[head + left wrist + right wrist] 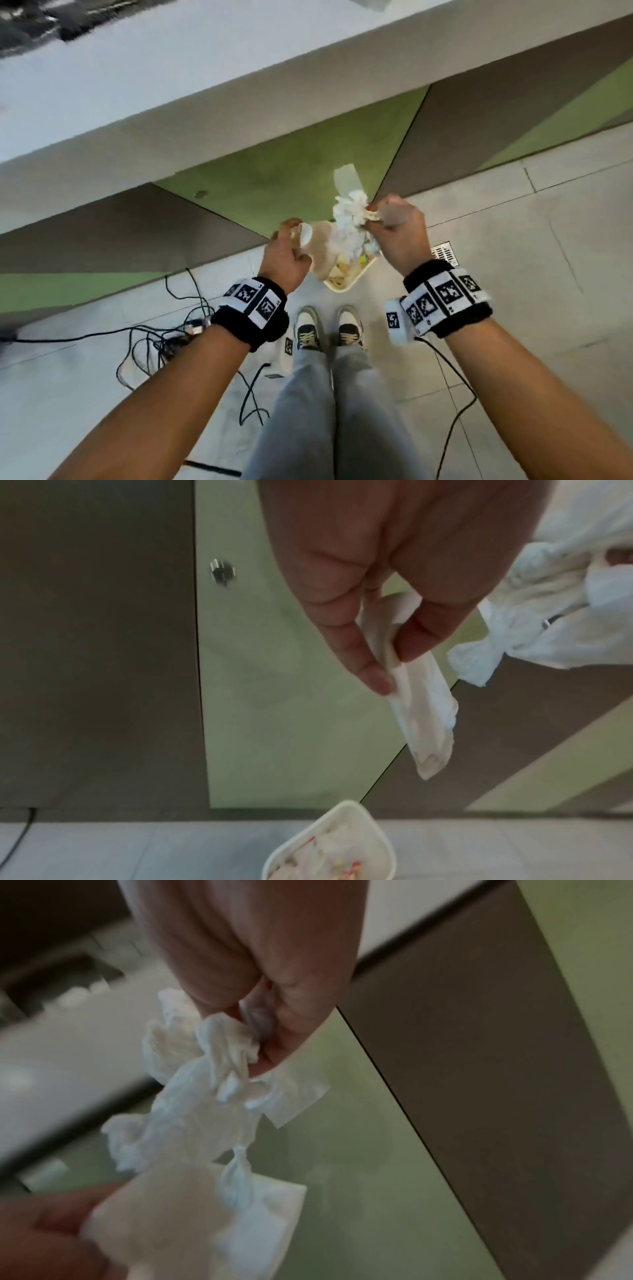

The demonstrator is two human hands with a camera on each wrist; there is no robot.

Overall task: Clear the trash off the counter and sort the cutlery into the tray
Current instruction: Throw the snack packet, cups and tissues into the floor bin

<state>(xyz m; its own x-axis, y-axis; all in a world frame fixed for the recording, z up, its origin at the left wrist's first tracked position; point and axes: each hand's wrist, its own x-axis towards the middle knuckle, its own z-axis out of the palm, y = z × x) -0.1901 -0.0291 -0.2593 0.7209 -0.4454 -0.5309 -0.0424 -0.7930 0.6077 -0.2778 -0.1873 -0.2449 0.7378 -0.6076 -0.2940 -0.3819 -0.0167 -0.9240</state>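
Note:
Both hands hang over a cream trash bin [346,286] on the floor, part full of paper scraps. My left hand [291,240] pinches a flat white paper wrapper [421,704] between thumb and fingers, seen also as the wrapper [306,234] in the head view. My right hand [394,222] grips a bunch of crumpled white tissues [349,212], which dangle below the fist as tissues [202,1096] in the right wrist view. The bin [329,842] sits straight below the wrapper. No cutlery or tray shows.
The white counter [154,78] runs across the top, with green and brown cabinet fronts [291,164] below it. Black cables [164,339] lie on the tiled floor at left. My shoes [329,329] stand just short of the bin. A floor drain [445,251] is at right.

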